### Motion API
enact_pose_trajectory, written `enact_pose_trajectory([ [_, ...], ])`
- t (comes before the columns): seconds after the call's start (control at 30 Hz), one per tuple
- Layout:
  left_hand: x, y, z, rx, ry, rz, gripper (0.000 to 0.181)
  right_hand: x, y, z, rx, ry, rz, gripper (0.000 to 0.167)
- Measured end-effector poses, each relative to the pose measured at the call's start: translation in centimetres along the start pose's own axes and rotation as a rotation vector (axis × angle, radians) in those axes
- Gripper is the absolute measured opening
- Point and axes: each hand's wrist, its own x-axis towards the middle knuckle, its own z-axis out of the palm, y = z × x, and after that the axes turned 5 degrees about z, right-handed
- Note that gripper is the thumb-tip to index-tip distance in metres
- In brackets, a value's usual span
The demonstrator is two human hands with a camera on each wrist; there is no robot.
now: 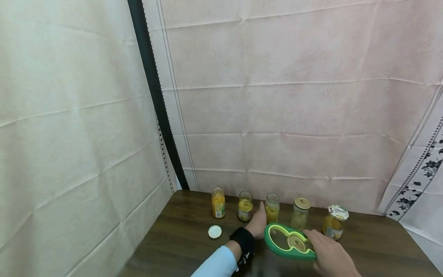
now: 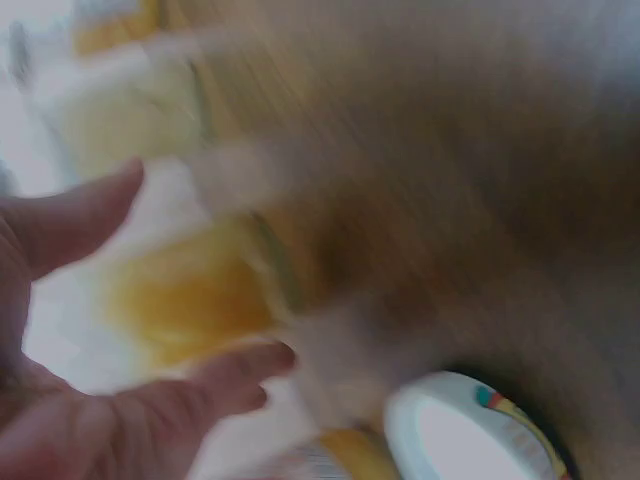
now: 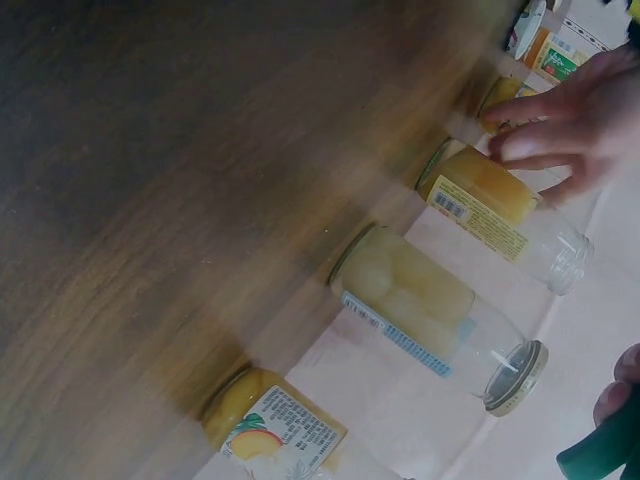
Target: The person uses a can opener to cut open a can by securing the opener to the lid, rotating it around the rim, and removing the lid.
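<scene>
My left hand point(image 1: 257, 223) is between the second glass jar point(image 1: 245, 207) and the third, open-topped glass jar point(image 1: 272, 208). In the left wrist view its thumb and fingers are spread, with a blurred jar of orange-yellow pieces point(image 2: 195, 295) between them; contact cannot be made out. My right hand point(image 1: 330, 252) grips the end of a green jar opener point(image 1: 288, 242). A gold lid point(image 1: 297, 243) shows within the opener's lime-edged opening; whether the opener holds it is unclear. In the right wrist view only part of the opener point(image 3: 603, 440) appears.
An orange-filled jar point(image 1: 218, 203) stands at the far left of the row. A white lid point(image 1: 215, 231) lies on the brown table point(image 1: 173, 238) before it. To the right stand a gold-lidded jar of pale fruit point(image 3: 410, 300) and a jar with a printed lid point(image 1: 334, 223). Cloth hangs behind.
</scene>
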Motion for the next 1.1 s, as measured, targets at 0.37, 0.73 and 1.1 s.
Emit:
enact_pose_trajectory([
  [0.37, -10.0, 1.5, -2.2, -0.063, -0.088, 0.021, 0.09, -0.1, 0.5, 0.1, -0.028, 0.037, -0.022, 0.067],
  [0.73, -12.9, 0.1, -2.3, -0.254, -0.136, 0.029, 0.068, -0.9, 0.5, 0.0, 0.012, -0.038, 0.038, 0.066],
  [1.1, -13.4, 1.8, -1.9, -0.667, -0.213, 0.156, 0.039, -0.9, -0.2, 0.3, 0.05, -0.062, -0.03, 0.087],
])
